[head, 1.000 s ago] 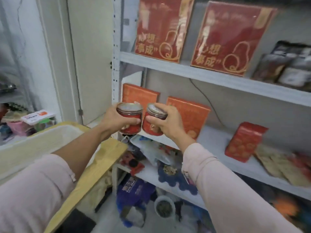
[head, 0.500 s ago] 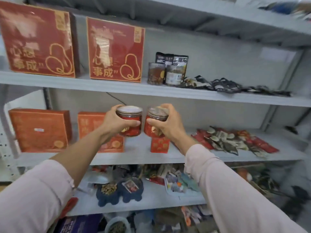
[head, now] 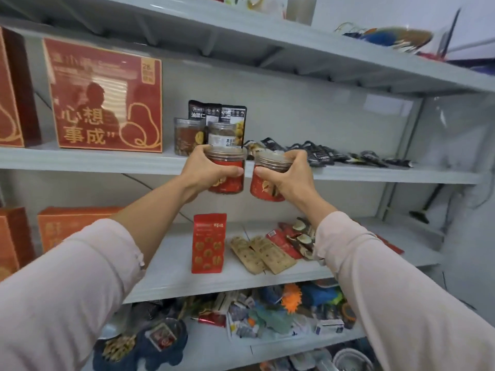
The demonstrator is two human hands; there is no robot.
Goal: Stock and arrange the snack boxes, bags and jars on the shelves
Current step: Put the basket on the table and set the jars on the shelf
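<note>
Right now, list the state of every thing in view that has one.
left grip, wrapped round left jar
right grip, wrapped round right jar
left jar, lidded, held off the shelf
right jar, lidded, held off the shelf
shelf jars, lidded, upright
red pouch, standing upright
tan packets, lying flat

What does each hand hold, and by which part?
The left hand grips a red jar round its side, below the lid. The right hand grips a second red jar the same way.
</note>
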